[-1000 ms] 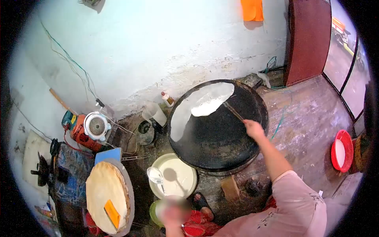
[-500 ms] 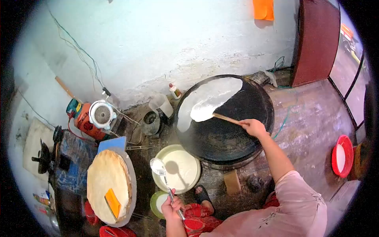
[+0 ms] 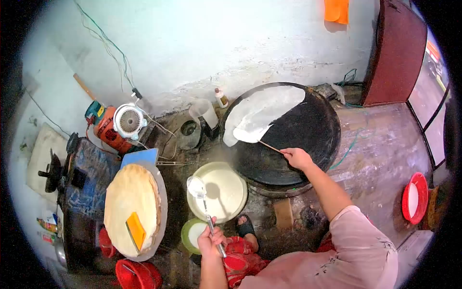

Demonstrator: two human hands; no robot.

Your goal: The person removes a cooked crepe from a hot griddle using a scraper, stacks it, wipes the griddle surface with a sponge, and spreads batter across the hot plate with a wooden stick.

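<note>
My right hand (image 3: 297, 158) is closed on the thin wooden handle of a batter spreader (image 3: 270, 146) over a large round black griddle (image 3: 308, 127). The spreader's head is coated white and rests in a sheet of white batter (image 3: 264, 107) along the griddle's far left part. My left hand (image 3: 211, 240) grips the metal handle of a ladle (image 3: 196, 187). Its whitened bowl hangs above a wide basin (image 3: 244, 204) of creamy batter. Beside that hand sits a smaller green bowl (image 3: 186, 236) with white contents.
Left of the basin, a thick stack of round flatbreads (image 3: 130, 192) carries an orange-and-metal scraper (image 3: 136, 230). Behind it are a blower (image 3: 129, 121), a clear jug (image 3: 204, 114) and a small bottle (image 3: 221, 98). A red basin (image 3: 417, 197) stands far right.
My right hand has moved left and nearer to me across the griddle, and the spreader has turned, its handle showing thinner. The ladle stays over the basin. The whole view has shifted slightly.
</note>
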